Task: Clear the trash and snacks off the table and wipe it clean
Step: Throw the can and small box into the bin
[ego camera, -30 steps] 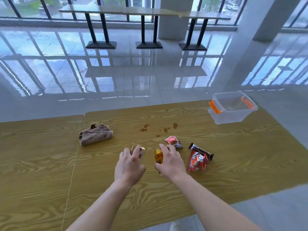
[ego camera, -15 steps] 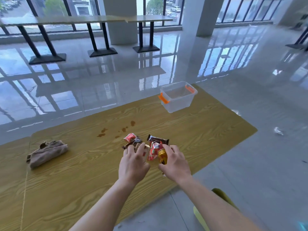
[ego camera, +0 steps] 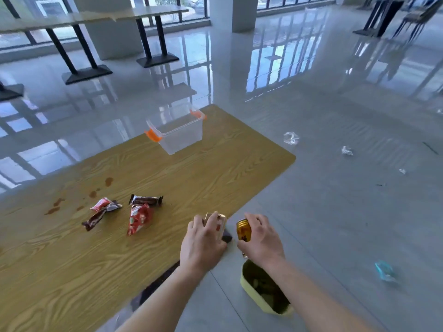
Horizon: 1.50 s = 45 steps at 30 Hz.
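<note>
The left hand point(ego camera: 203, 240) was closed around a small carton point(ego camera: 219, 221); the right hand point(ego camera: 261, 238) gripped a gold can point(ego camera: 244, 230) by its sides, above the yellow bin point(ego camera: 263, 287). Both items appeared light and rigid, likely empty, the can's surface slippery.

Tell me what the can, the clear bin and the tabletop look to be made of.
Can: seemingly metal, gold with a glossy sheen.
Clear bin: transparent plastic, since the tabletop shows through its walls; the orange latches look like opaque plastic.
Tabletop: wood-grain surface, yellowish and smooth; whether laminate or real wood cannot be told.
</note>
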Motion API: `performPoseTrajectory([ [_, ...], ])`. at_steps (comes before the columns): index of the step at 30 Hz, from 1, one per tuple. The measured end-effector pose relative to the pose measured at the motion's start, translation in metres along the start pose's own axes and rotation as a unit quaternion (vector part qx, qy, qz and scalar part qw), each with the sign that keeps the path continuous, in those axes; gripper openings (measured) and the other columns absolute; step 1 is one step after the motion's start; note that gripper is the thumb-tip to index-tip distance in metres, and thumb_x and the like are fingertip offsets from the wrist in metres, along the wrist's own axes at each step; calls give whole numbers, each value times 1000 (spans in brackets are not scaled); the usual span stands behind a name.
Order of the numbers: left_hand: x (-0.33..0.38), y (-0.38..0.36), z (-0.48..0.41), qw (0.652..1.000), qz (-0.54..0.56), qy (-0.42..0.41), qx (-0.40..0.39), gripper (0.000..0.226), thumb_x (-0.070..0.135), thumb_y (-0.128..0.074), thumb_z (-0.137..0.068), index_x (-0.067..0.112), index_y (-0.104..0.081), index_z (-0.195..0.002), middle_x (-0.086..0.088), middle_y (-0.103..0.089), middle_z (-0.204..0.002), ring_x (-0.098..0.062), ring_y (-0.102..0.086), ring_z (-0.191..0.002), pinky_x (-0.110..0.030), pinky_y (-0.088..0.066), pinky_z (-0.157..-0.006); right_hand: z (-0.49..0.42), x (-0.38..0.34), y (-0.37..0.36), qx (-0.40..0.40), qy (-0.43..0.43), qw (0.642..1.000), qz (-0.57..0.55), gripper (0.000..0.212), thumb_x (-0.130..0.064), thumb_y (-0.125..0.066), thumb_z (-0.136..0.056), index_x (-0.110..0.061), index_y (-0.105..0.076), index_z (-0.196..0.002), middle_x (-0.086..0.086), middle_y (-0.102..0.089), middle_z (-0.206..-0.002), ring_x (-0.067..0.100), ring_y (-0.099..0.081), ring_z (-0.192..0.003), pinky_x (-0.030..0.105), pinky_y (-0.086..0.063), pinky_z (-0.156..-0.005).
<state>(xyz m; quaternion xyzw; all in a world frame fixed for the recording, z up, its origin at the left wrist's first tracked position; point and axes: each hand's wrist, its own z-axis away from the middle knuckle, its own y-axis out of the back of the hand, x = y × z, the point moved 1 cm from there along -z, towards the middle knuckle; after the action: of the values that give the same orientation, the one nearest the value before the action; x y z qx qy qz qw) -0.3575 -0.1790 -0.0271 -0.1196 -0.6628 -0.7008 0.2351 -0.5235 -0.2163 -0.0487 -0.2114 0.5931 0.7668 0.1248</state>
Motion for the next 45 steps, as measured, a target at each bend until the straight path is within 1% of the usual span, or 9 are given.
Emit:
performPoseTrajectory([
  [11,56,-127,-28,990,-9,-49,-128,75,39,-65,-82,37,-26,-147,1,-43,-127,-15,-42,-111,-20,-41,-78,3,139,-22,-66,-174,982,-36,80,-40,-69,-79,-28,-30,-148,3,-36,-142,27,-49,-118,38,-48,-95],
  [16,47,-191,-55,980,5,-51,-194,68,31,-62,-85,38,-29,-144,1,-43,-130,-16,-43,-112,-22,-40,-75,-14,179,-61,-65,-233,968,-58,78,-39,-73,-80,-28,-34,-146,5,-37,-140,26,-50,-121,35,-46,-97],
  [19,29,-237,-69,974,-5,-41,-224,63,27,-63,-84,40,-34,-138,2,-44,-118,-14,-44,-101,-24,-40,-73,-30,206,-99,-61,-265,959,-74,79,-39,-74,-79,-33,-34,-147,4,-38,-140,26,-52,-121,36,-48,-99],
  [21,13,-271,-75,971,-21,-39,-237,58,27,-63,-83,39,-38,-134,4,-43,-108,-13,-45,-91,-25,-46,-75,-39,227,-134,-82,-278,953,-85,80,-39,-72,-80,-33,-32,-149,6,-36,-144,27,-51,-124,37,-47,-102],
  [24,-10,-327,-82,966,-45,-37,-251,55,28,-63,-83,39,-39,-132,4,-43,-106,-12,-45,-87,-25,-49,-75,-54,262,-187,-110,-287,947,-95,81,-37,-71,-79,-30,-31,-150,9,-36,-145,26,-48,-126,35,-43,-104],
  [29,-38,-426,-100,961,-69,-32,-266,58,24,-64,-81,39,-41,-131,3,-46,-109,-15,-45,-95,-31,-51,-81,-74,326,-270,-160,-299,937,-83,82,-39,-71,-80,-30,-29,-150,7,-35,-142,27,-48,-123,35,-45,-100],
  [35,-54,-527,-117,951,-111,-44,-284,61,19,-62,-85,39,-37,-138,4,-48,-120,-13,-40,-100,-24,-43,-79,-90,387,-345,-168,-309,934,-68,79,-41,-70,-85,-30,-26,-150,7,-34,-140,27,-48,-120,36,-47,-100],
  [40,-68,-572,-117,938,-155,-55,-304,55,19,-59,-89,32,-40,-140,0,-50,-119,-14,-45,-94,-23,-47,-74,-98,413,-385,-178,-308,933,-56,75,-38,-70,-87,-29,-27,-147,11,-33,-145,33,-45,-126,40,-45,-106],
  [45,-79,-585,-114,931,-176,-71,-313,53,23,-56,-93,31,-38,-143,-4,-47,-132,-21,-52,-106,-30,-51,-87,-103,422,-403,-170,-307,935,-47,66,-36,-65,-91,-25,-29,-145,15,-31,-147,38,-42,-130,42,-43,-108],
])
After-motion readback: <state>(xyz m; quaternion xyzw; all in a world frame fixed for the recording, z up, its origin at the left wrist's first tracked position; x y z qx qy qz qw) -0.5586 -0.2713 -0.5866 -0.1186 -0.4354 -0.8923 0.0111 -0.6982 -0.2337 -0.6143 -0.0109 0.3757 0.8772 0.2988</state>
